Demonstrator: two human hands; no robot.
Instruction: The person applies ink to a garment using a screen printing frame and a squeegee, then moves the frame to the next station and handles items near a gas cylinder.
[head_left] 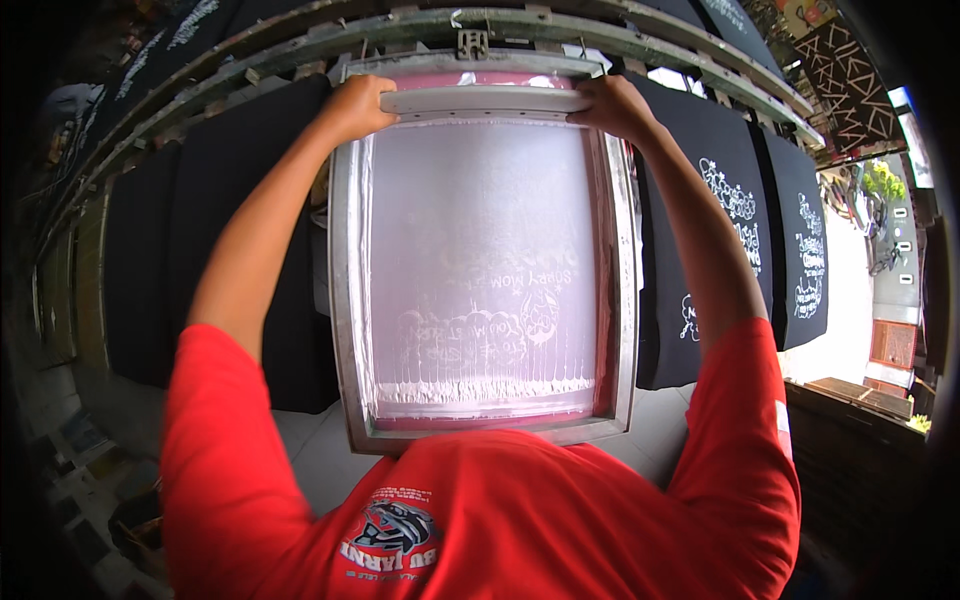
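Head view: left hand [362, 108] and right hand [618, 106] grip a squeegee [487, 100] by its ends, near the far side of the screen-printing frame [350, 300].

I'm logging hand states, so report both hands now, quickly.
Left hand: closed, holding the left end of the pale squeegee.
Right hand: closed, holding the squeegee's right end.

One left hand [358, 108] and one right hand [618, 105] make two, for one squeegee [485, 100]. There is one screen-printing frame [348, 300], one mesh [480, 200], one band of white ink [485, 388] and one metal hinge clamp [472, 43]. Four black fabric panels [215, 170] flank the frame, two per side; at least two black cloths [735, 18] show beyond, their full number cut off. One red T-shirt [540, 520].
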